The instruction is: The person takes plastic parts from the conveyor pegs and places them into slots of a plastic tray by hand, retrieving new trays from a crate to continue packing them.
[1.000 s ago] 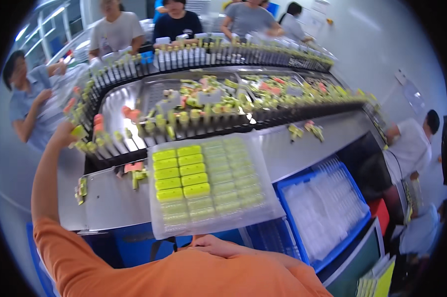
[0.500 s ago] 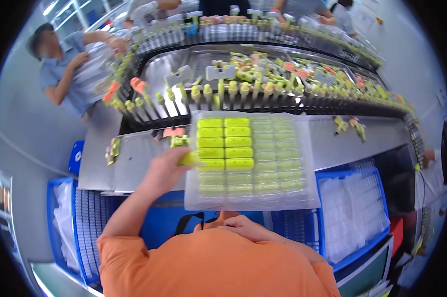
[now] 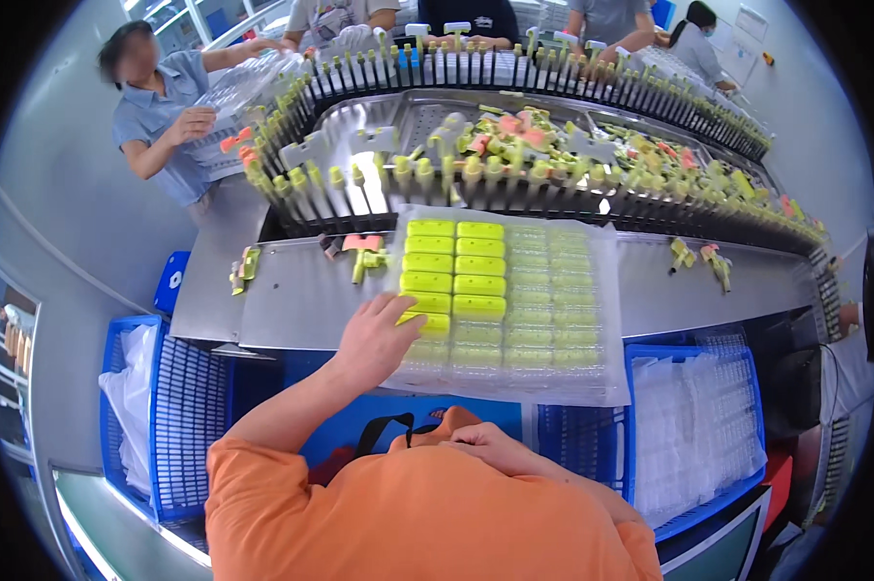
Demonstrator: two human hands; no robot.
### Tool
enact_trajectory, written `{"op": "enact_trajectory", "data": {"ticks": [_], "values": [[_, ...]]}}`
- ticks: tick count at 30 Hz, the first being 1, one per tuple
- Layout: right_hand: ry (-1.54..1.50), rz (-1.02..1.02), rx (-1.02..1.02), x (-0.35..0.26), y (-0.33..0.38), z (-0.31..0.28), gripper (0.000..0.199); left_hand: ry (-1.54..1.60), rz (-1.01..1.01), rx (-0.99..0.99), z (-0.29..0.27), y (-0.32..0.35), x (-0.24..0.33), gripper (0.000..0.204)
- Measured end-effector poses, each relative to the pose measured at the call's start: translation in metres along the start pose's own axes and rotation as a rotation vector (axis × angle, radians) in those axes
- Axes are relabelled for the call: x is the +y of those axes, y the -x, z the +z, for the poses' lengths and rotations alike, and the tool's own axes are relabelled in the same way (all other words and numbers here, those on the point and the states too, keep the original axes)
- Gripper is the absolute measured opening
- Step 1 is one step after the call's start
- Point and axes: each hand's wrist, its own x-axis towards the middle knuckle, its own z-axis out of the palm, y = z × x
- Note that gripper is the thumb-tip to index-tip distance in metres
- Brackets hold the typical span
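A pale translucent plastic tray (image 3: 592,320) lies on the metal bench before me, its slots in columns. Bright yellow-green plastic blocks (image 3: 480,265) fill upper slots of the two left columns. My left hand (image 3: 374,341) reaches in from the tray's left edge, with fingers closed at the left end of the lowest yellow block (image 3: 435,325) in the first column. The other columns show pale slots under a clear sheen. My right hand (image 3: 490,447) rests against the orange shirt at my chest, its fingers curled; what they may hold is hidden.
Beyond the tray runs a rack of upright yellow-tipped pegs (image 3: 471,174), with a heap of yellow, grey and pink parts (image 3: 524,136) behind. Blue baskets (image 3: 195,416) flank me; the right basket (image 3: 693,426) holds clear trays. Several people work around the far side; one person (image 3: 170,107) handles clear trays.
My left hand has moved rightward onto the tray, bringing a yellow block from beside it to the lower end of the first column. My right hand stays at my chest.
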Motion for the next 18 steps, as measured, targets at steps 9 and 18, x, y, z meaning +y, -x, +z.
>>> {"op": "enact_trajectory", "data": {"ticks": [9, 18], "values": [[0.145, -0.103, 0.069, 0.010, -0.004, 0.003, 0.035, 0.393, -0.117, -0.134, -0.051, 0.085, 0.076, 0.025], [0.206, -0.233, 0.078, 0.015, -0.004, 0.011, 0.040, 0.164, -0.047, 0.047, -0.034, 0.111, 0.072, 0.062]]}}
